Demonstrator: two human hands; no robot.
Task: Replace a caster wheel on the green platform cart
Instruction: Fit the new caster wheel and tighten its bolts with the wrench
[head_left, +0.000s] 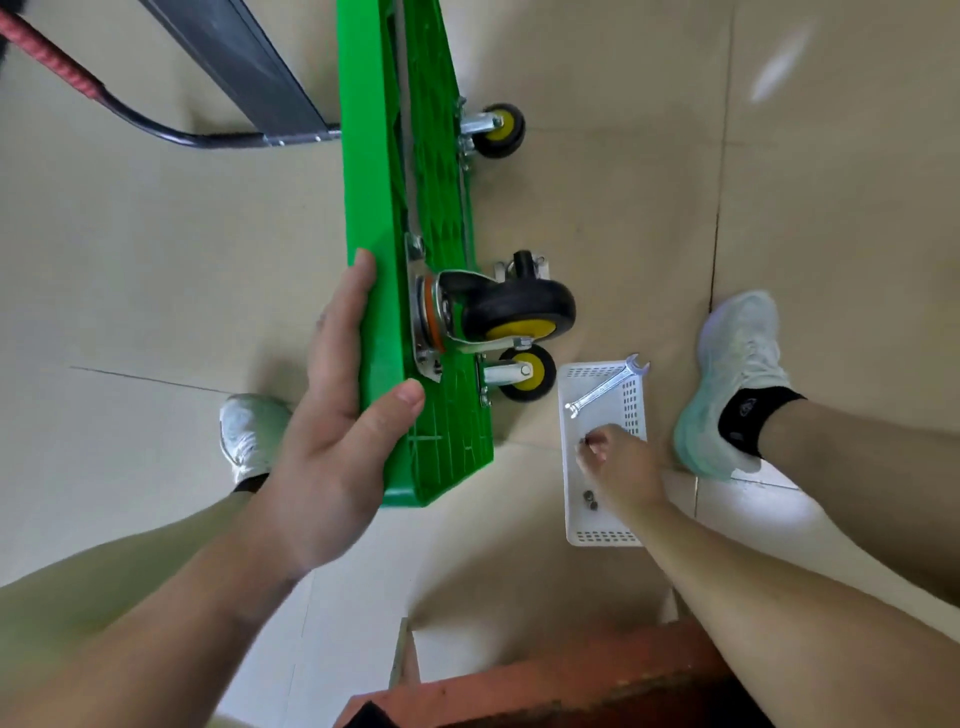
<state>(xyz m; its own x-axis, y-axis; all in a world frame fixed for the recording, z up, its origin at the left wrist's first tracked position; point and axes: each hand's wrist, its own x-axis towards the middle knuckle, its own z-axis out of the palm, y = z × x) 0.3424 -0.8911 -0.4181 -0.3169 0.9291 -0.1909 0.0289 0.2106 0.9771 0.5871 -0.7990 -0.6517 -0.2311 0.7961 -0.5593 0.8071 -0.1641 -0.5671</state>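
M: Red-brown block (571, 675) is sitting closest to the lens, bottom of view, between the forearms. Hands?

K: left hand (332, 426) is clamping the near end of the green platform cart (374, 208). Fingers are lying flat along the deck face, thumb is pressing on the ribbed underside. right hand (621, 467) is reaching into the white perforated basket (576, 519), fingertips pinching a small dark part (586, 440). Too small to call nut or bolt.

M: Cart position?

K: It's standing on its long edge on the tiled floor (156, 260), underside facing right.

M: Wheels?

K: swivel caster (519, 312), black tyre, yellow hub, orange ring at the swivel, is sitting against the underside just past the left thumb. Can't tell if it's bolted. near small caster (527, 371) is sitting just beside the basket, far small caster (501, 130) well up the cart. A black piece on a pale plate (527, 265) is peeking out behind the swivel caster, mostly hidden.

M: Tools?

K: open-end wrench (605, 387) is lying diagonally across the basket's far end, one head overhanging the rim. Two dark nuts (589, 498) are lying loose in the basket by the right wrist.

M: Anything else?

K: right sneaker (737, 374) is standing near the basket. black handle tube (156, 130) is running off to the cart's left.
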